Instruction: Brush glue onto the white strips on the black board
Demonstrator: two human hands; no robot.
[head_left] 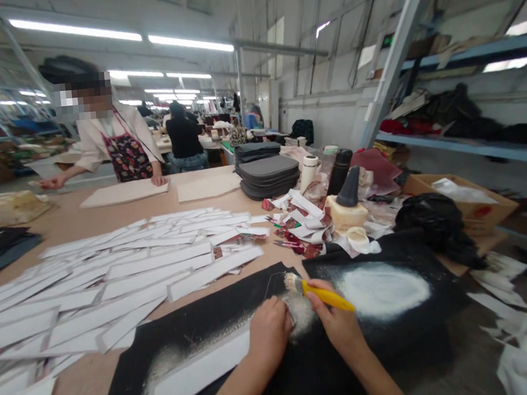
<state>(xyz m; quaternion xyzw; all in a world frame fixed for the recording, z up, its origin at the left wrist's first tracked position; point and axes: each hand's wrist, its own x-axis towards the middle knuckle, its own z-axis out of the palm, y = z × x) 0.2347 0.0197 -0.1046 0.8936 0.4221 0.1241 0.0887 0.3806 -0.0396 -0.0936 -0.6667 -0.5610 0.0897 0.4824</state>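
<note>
The bench spreads from the near edge to the far side, with a black cloth laid over its near part and a second dark cloth to the right. Across the left half lies a loose spread of white strips, many overlapping. Behind them, at far left, a person in a patterned apron stands with one hand on a pale panel. At right is an open carton, a black bag just beside it on the near side. Far and near the middle, a grey stack stands left of a white bottle. On the right cloth is a broad white patch. A single strip lies slanting on the black cloth, pale specks along its far edge. The left hand is over its right end, fingers curled down; whether they pinch it I cannot tell. The right hand, just to the right, grasps a yellow-handled brush, bristles pointing left, just beyond the left hand; whether they touch the cloth is unclear. Farther off, small snips lie beside scraps.
</note>
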